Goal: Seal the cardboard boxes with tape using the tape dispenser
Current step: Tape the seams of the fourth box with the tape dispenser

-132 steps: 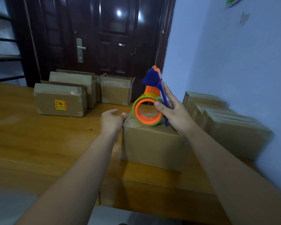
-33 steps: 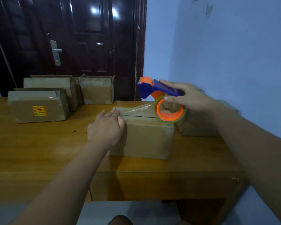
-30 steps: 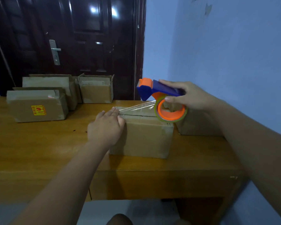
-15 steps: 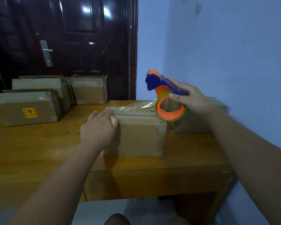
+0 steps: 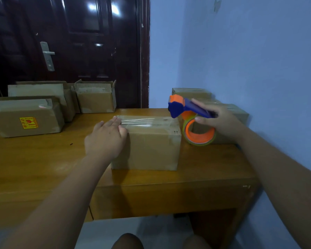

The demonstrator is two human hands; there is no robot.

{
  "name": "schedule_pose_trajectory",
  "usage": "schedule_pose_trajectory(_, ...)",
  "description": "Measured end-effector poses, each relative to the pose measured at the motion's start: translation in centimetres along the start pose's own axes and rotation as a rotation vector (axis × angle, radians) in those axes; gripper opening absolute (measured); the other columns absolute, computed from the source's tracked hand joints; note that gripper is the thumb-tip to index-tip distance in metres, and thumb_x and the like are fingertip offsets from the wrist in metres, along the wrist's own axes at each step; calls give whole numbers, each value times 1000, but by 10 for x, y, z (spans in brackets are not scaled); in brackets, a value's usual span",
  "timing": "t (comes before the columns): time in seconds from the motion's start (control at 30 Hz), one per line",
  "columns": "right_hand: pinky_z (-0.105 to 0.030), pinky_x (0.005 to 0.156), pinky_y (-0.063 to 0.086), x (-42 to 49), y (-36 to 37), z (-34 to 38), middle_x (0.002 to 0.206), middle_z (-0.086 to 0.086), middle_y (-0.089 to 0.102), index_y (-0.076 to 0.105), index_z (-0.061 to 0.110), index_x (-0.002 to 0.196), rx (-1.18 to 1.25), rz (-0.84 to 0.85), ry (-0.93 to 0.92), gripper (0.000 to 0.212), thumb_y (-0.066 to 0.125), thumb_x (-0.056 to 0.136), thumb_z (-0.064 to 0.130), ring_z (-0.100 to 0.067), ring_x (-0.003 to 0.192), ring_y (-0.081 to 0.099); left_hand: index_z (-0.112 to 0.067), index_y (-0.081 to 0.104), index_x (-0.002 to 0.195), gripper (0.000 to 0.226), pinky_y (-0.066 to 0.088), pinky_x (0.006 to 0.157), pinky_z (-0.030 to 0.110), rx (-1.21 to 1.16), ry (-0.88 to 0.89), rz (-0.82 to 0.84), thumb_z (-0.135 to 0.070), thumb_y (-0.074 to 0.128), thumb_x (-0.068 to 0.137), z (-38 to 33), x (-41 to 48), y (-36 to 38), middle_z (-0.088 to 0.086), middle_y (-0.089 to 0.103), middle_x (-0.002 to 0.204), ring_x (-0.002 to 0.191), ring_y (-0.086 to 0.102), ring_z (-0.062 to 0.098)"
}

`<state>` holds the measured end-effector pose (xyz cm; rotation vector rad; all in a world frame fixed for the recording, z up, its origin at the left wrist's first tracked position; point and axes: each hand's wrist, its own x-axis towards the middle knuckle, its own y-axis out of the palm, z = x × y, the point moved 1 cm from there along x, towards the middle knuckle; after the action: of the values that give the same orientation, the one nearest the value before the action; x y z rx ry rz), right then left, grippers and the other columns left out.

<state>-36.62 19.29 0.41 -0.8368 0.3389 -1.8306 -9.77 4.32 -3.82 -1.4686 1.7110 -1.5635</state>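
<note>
Far boxes (image 5: 27,117): three are seen at the left of the table (image 5: 43,168).
Left hand (image 5: 106,139): laid flat, fingers straight and together, on the left end of the middle box (image 5: 151,148).
Tape (image 5: 142,121): a clear strip is stretched along the box top.
Tape dispenser (image 5: 180,107): held at the box's right end.
Right hand (image 5: 221,121): fingers are curled round the blue handle (image 5: 199,109).

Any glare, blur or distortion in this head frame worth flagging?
Head view: dim, bluish light; bright glare spots on the glossy door; the clear tape glints on the box; wide-angle stretch toward the edges; left hand, right hand and tape dispenser look sharp.
</note>
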Motion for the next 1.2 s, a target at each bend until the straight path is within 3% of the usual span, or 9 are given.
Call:
schedule_pose_trajectory(0.23, -7, 84, 41, -13, 16, -21, 125, 22, 53, 44, 38, 132, 140, -78, 25, 60, 66, 76, 32, 16, 104, 53, -29, 28, 148, 50, 35, 104, 43, -21, 8, -19, -36, 19, 99, 2, -1, 1, -10, 27, 154, 141, 22, 18)
schedule_pose_trajectory(0.43, -14, 82, 46, -22, 37, -31, 129, 20, 49, 38, 50, 132, 161, -96, 67, 62, 63, 77, 40, 8, 102, 55, -27, 31, 146, 50, 29, 110, 42, -36, 49, -53, -34, 19, 99, 8, 5, 11, -6, 30, 153, 141, 23, 19)
schedule_pose_trajectory(0.57, -9, 80, 45, -20, 48, -28, 133, 20, 46, 35, 50, 133, 185, -78, 65, 60, 60, 79, 39, 7, 102, 54, -34, 28, 147, 52, 11, 118, 46, 91, 112, -12, -41, 9, 99, 16, 3, 5, 2, 29, 154, 145, 13, 25)
schedule_pose_trajectory(0.67, -20, 92, 44, -10, 62, -24, 138, 16, 47, 33, 58, 131, 165, -31, 69, 55, 59, 85, 43, -2, 114, 53, -34, 28, 146, 70, -2, 114, 51, 270, 114, -2, -64, 1, 89, 12, -7, -12, 4, 23, 156, 146, -1, 29)
schedule_pose_trajectory(0.77, -22, 96, 43, 2, 86, -15, 138, 14, 46, 30, 47, 141, 144, -1, 43, 56, 57, 94, 31, -1, 116, 52, -21, 22, 149, 102, 9, 116, 42, 272, 309, 82, -74, -9, 68, -10, -18, -21, 4, 20, 157, 145, 11, 23)
schedule_pose_trajectory(0.9, -9, 86, 42, 14, 113, 1, 130, 12, 47, 31, 28, 141, 122, -8, -19, 56, 59, 93, 29, 3, 114, 51, -22, 18, 150, 97, 29, 110, 35, 270, 351, 112, -75, 8, 69, -10, -15, -16, -1, 20, 157, 141, 24, 18)
schedule_pose_trajectory(1.07, -2, 74, 40, 18, 120, 7, 122, 10, 50, 34, 28, 139, 59, -63, -42, 52, 56, 93, 35, 14, 96, 52, -24, 26, 148, 95, 33, 107, 34, 254, 345, 50, -77, 13, 69, 4, -11, -12, -4, 25, 155, 139, 30, 16)
schedule_pose_trajectory(1.13, -1, 78, 38, 18, 117, 7, 130, 18, 46, 30, 33, 145, 70, -56, -39, 55, 54, 95, 33, 19, 102, 47, -25, 28, 148, 96, 35, 106, 35, 253, 353, 35, -77, 12, 69, 3, -12, -12, -5, 27, 154, 138, 32, 16)
schedule_pose_trajectory(1.2, -7, 86, 37, 17, 106, 7, 138, 23, 40, 24, 38, 148, 115, -69, -18, 59, 52, 97, 33, 14, 113, 44, -26, 30, 147, 96, 36, 105, 35, 250, 363, 29, -77, 11, 68, 4, -12, -13, -6, 28, 154, 138, 33, 16)
